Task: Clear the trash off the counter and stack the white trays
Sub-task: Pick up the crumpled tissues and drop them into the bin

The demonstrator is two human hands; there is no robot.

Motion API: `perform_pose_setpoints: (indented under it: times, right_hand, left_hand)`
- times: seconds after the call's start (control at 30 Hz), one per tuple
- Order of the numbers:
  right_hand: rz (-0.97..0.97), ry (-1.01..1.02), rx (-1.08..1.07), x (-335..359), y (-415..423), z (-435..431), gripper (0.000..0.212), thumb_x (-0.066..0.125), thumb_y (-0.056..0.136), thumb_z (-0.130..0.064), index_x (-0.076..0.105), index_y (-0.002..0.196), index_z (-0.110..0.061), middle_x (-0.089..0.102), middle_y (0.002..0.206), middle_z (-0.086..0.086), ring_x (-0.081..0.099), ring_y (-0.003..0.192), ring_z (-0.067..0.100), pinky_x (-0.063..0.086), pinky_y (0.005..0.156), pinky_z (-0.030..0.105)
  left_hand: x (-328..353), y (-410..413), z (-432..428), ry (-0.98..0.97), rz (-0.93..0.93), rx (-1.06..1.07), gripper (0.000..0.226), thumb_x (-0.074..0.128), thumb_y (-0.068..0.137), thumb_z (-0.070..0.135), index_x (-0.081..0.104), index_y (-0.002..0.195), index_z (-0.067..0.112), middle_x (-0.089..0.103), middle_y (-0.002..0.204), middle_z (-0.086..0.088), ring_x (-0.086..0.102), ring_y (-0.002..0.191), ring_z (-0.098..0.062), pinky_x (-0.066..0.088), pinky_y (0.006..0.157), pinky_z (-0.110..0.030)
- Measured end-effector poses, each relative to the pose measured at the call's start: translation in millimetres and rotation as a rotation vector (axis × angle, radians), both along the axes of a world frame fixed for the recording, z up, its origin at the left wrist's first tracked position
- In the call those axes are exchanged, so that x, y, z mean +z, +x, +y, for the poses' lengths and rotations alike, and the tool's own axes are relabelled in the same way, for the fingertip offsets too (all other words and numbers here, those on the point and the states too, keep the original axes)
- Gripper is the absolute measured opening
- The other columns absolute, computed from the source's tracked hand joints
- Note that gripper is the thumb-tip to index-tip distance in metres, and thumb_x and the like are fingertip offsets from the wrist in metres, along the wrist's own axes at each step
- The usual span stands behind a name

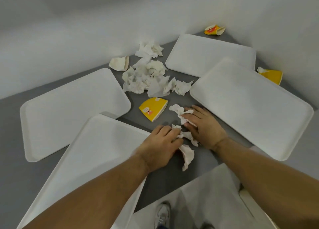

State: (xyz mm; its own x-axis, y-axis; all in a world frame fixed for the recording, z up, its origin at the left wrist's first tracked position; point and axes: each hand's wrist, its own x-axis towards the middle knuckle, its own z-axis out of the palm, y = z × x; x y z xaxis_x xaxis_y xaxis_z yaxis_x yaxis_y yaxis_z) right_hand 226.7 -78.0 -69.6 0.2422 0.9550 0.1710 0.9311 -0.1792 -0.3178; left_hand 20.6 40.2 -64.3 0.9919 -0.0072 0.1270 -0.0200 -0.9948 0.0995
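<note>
Bench: grey bench [155, 180] set into a wall corner, littered with paper trash and four white trays, none stacked squarely.
Left hand: left hand [160, 142] near the front edge, palm down, fingers [165, 128] curled and bunched over a crumpled white tissue [188, 154]; the tissue's tail trails toward the front edge.
Right hand: right hand [205, 127] just beside the left, lying flat; fingers [195, 111] fairly straight and slightly spread, pressing on a second crumpled white tissue [177, 109]. Thumb tucked under; cannot tell whether it pinches.
Tissue pile: heap of crumpled white tissues [146, 77] mid-bench, toward the back wall, between the tray pairs.
Cups: flattened yellow paper cup [152, 110] just beyond the hands; crushed white paper cup [119, 63] at the back edge, left of the heap; crumpled yellow-and-orange paper cup [214, 30] in the far corner; squashed yellow paper cup [272, 75] at the right edge by the wall.
Left trays: near-left white rectangular tray [96, 159] lies under the left forearm, its far corner overlapping the far-left white rectangular tray [69, 111].
Right trays: near-right white rectangular tray [255, 108] overlaps a corner of the far-right white rectangular tray [207, 56].
</note>
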Motion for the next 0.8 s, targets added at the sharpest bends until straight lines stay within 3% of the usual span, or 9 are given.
perform_pose_setpoints:
  times: [0.1,0.17,0.3,0.43,0.57,0.7,0.8]
  right_hand:
    - [0.013,0.138,-0.113,-4.1,-1.4,1.9,0.025,0.07,0.093,-0.015,0.073,0.115,-0.002,0.071,0.119,0.017,0.063,0.114,0.037,0.047,0.105,0.047]
    - [0.003,0.147,-0.164,-4.4,-1.8,2.5,0.018,0.07,0.093,-0.012,0.074,0.105,0.0,0.072,0.107,0.019,0.066,0.101,0.039,0.051,0.098,0.047]
    - [0.097,0.159,-0.183,-0.4,-2.7,-1.2,0.019,0.057,0.1,-0.016,0.071,0.102,-0.004,0.068,0.103,0.013,0.062,0.097,0.032,0.049,0.093,0.044]
    - [0.203,0.143,-0.084,3.8,0.7,-10.7,0.041,0.044,0.104,-0.042,0.068,0.118,-0.011,0.063,0.121,0.006,0.056,0.117,0.024,0.043,0.105,0.039]
    - [0.1,0.088,-0.054,-4.4,-3.7,-21.3,0.067,0.068,0.087,-0.057,0.06,0.133,-0.01,0.055,0.142,0.008,0.045,0.138,0.027,0.033,0.117,0.04]
    - [0.055,0.166,-0.084,-13.3,-3.7,-21.8,0.044,0.083,0.08,-0.028,0.068,0.112,-0.001,0.064,0.129,0.017,0.054,0.13,0.037,0.04,0.113,0.045]
    - [0.062,0.23,-0.13,-12.5,-5.4,-24.3,0.023,0.078,0.08,-0.01,0.07,0.099,0.001,0.069,0.114,0.017,0.065,0.11,0.039,0.053,0.097,0.048]
  left_hand:
    - [-0.9,3.1,-0.7,-0.014,0.017,-0.057,0.033,0.059,0.097,0.028,0.063,0.129,0.022,0.059,0.133,-0.006,0.054,0.119,-0.026,0.048,0.101,-0.041]
    - [2.3,7.3,-2.7,-0.043,0.011,-0.083,0.031,0.056,0.097,0.028,0.064,0.125,0.02,0.064,0.124,-0.007,0.058,0.108,-0.024,0.055,0.09,-0.039]
    - [11.7,12.3,-4.9,-0.118,-0.024,-0.061,0.028,0.053,0.097,0.023,0.066,0.121,0.016,0.068,0.11,-0.009,0.064,0.092,-0.025,0.059,0.076,-0.039]
    - [23.8,11.7,-5.7,-0.16,-0.097,0.058,0.021,0.062,0.088,0.021,0.07,0.107,0.014,0.067,0.091,-0.008,0.064,0.075,-0.028,0.056,0.058,-0.036]
    - [31.2,6.3,-4.6,-0.204,-0.198,0.228,0.025,0.048,0.093,0.031,0.063,0.085,0.013,0.06,0.079,-0.007,0.055,0.065,-0.028,0.05,0.052,-0.042]
    - [36.3,8.3,-5.9,-0.211,-0.208,0.374,0.043,0.056,0.089,0.058,0.057,0.079,0.016,0.055,0.074,-0.002,0.049,0.061,-0.022,0.04,0.048,-0.034]
    - [37.2,8.4,-5.3,-0.252,-0.215,0.361,0.03,0.063,0.087,0.045,0.054,0.078,0.018,0.05,0.072,0.002,0.044,0.058,-0.017,0.039,0.047,-0.031]
